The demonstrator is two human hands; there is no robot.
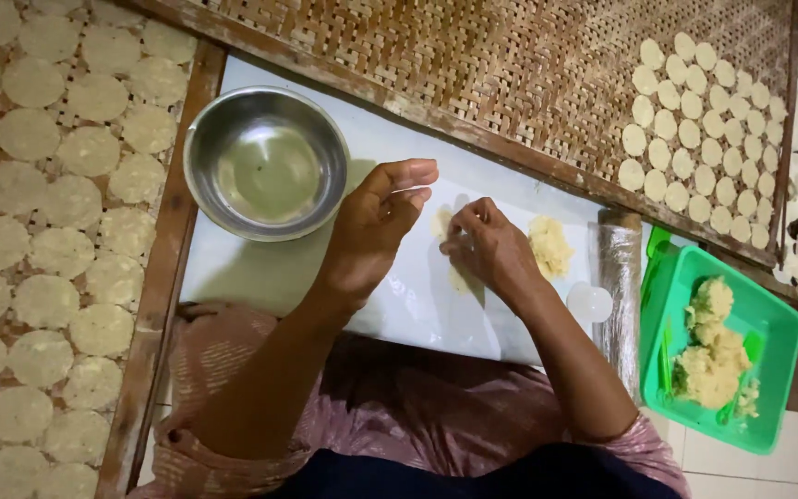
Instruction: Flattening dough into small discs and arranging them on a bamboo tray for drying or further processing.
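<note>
While left hand hovers open, right hand pinches pale, flattened dough

Right hand pressing dough on white board; left hand raised, fingers loose.

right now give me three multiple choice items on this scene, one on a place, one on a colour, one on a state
1. Where is the steel bowl?
A. left of the left hand
B. in the tray
C. on the mat

2. What colour is the tray holding dough?
A. red
B. green
C. blue

3. What does the right hand do?
A. grips the bowl
B. presses dough on the white board
C. rests in the tray

Answers: 1 A, the bowl sits on the board left of that hand. 2 B, its walls are bright green. 3 B, the fingers lie on a pale piece on the board.
</note>
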